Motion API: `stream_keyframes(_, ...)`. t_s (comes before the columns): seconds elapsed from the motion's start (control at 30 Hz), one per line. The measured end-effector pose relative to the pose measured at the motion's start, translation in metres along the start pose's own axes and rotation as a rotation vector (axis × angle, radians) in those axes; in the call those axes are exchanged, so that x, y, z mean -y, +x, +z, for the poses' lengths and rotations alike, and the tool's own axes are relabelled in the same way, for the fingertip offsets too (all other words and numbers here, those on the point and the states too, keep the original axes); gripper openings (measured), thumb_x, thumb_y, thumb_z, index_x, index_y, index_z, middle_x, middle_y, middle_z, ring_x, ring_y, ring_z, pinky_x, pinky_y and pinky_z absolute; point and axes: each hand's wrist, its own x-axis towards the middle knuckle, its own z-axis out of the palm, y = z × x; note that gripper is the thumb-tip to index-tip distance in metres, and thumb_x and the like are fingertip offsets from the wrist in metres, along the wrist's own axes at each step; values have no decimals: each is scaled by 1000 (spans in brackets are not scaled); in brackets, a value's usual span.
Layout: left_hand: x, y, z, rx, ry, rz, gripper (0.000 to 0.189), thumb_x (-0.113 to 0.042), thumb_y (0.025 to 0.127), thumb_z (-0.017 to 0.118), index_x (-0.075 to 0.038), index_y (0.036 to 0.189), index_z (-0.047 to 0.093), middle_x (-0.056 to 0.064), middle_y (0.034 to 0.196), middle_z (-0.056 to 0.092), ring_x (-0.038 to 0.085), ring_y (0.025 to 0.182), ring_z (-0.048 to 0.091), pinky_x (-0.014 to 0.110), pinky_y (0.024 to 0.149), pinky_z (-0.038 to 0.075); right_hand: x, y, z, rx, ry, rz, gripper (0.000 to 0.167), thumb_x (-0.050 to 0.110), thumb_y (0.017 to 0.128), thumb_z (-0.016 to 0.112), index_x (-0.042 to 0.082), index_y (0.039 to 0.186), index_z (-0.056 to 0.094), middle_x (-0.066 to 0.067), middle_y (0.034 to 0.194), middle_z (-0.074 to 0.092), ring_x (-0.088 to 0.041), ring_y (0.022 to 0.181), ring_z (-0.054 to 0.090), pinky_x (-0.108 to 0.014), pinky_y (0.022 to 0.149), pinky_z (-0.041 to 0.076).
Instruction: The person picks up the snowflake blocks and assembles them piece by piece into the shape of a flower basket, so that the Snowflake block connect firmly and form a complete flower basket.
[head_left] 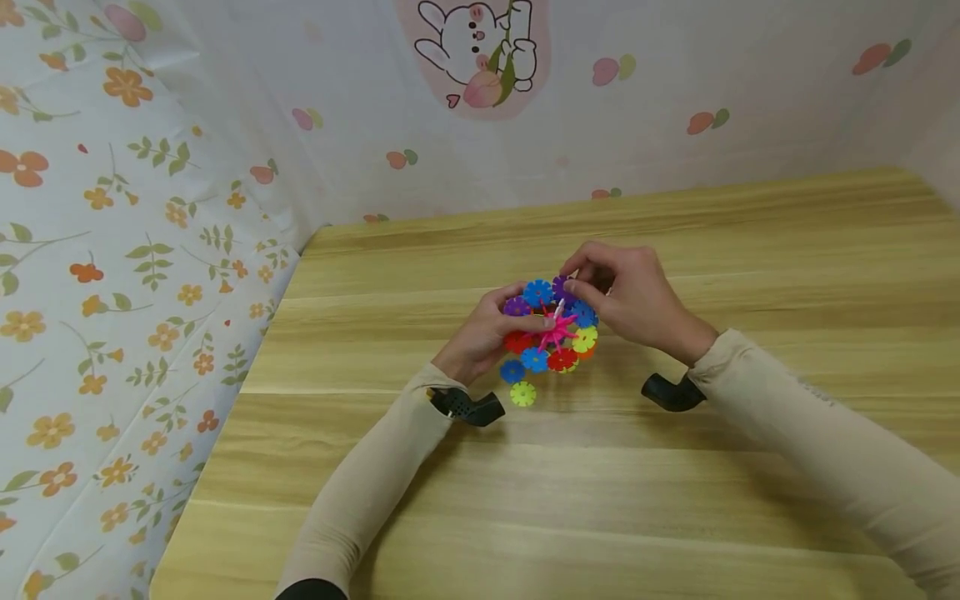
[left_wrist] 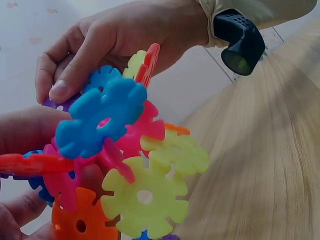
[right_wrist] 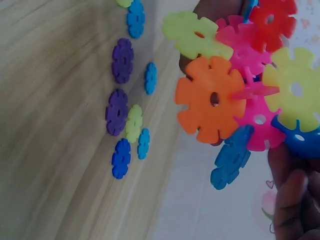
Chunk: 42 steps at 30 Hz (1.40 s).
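My left hand grips a round cluster of interlocked plastic snowflake discs from its left side, thumb over the front. Bright pink discs form the middle. Around them sit red, blue, orange and yellow-green ones, such as the yellow-green disc and the orange disc. At the cluster's upper edge my right hand pinches a purple disc between thumb and forefinger. Whether that disc is slotted in, I cannot tell. The left fingertips behind the cluster are partly hidden.
Several loose discs lie on the wooden table, among them a purple disc and a yellow-green disc. A patterned cloth hangs behind the table. Floral fabric covers the left side.
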Motion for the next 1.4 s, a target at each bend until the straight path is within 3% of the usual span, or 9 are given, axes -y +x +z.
stream_keyframes(0.27, 0, 2, 2, -61, 8, -11, 36, -1, 91, 68, -7, 125, 58, 7, 118, 65, 18, 101, 66, 30, 92, 59, 0, 3, -6, 126, -7, 127, 3, 5, 92, 71, 7, 90, 68, -7, 84, 75, -16, 69, 65, -20, 62, 51)
stream_keyframes(0.47, 1, 3, 5, -110, -47, -27, 49, -2, 90, 70, -10, 136, 53, 13, 127, 64, 16, 99, 69, 32, 92, 59, 0, 4, -7, 88, 41, 157, 14, 5, 91, 72, 6, 79, 66, -10, 82, 74, -15, 65, 65, -18, 59, 51)
stream_keyframes(0.67, 2, 5, 7, -128, -89, -54, 52, -1, 89, 70, -13, 137, 51, 11, 126, 64, 19, 99, 70, 38, 94, 58, 0, 7, -8, 75, 52, 179, 18, 3, 89, 74, 5, 73, 64, -13, 83, 75, -11, 61, 62, -21, 55, 48)
stream_keyframes(0.87, 3, 2, 7, -121, -67, -45, 47, 2, 88, 72, -10, 131, 57, 12, 125, 65, 19, 101, 68, 38, 94, 59, -1, 14, -10, 202, 133, 256, 15, 2, 90, 71, 4, 76, 65, -15, 87, 75, -15, 62, 66, -25, 57, 52)
stream_keyframes(0.97, 2, 0, 5, -119, -64, -64, 48, 0, 89, 71, -11, 133, 56, 12, 127, 64, 20, 102, 68, 40, 95, 59, -2, 14, -9, 228, 120, 249, 14, 1, 90, 71, 4, 78, 65, -14, 84, 75, -15, 62, 66, -24, 59, 53)
stream_keyframes(1.1, 0, 0, 3, -50, -61, -109, 45, -5, 93, 68, -12, 136, 55, 8, 124, 66, 19, 101, 69, 40, 94, 59, -2, 9, -8, 181, 66, 223, 12, 1, 89, 72, 5, 79, 68, -11, 84, 75, -16, 64, 65, -23, 59, 51)
stream_keyframes(1.23, -2, 1, 5, 19, -97, -100, 37, -6, 95, 63, -9, 131, 57, 3, 111, 68, 17, 96, 69, 33, 84, 62, 2, 7, -10, 121, 44, 213, 9, 2, 88, 73, 6, 81, 70, -12, 87, 77, -14, 65, 66, -22, 59, 51)
stream_keyframes(1.4, -3, 1, 7, 3, -150, -70, 34, -4, 93, 64, -10, 126, 59, 1, 106, 69, 15, 93, 69, 29, 79, 62, 5, 8, -11, 87, 49, 204, 12, 4, 89, 74, 6, 78, 68, -12, 82, 75, -11, 61, 65, -22, 55, 49)
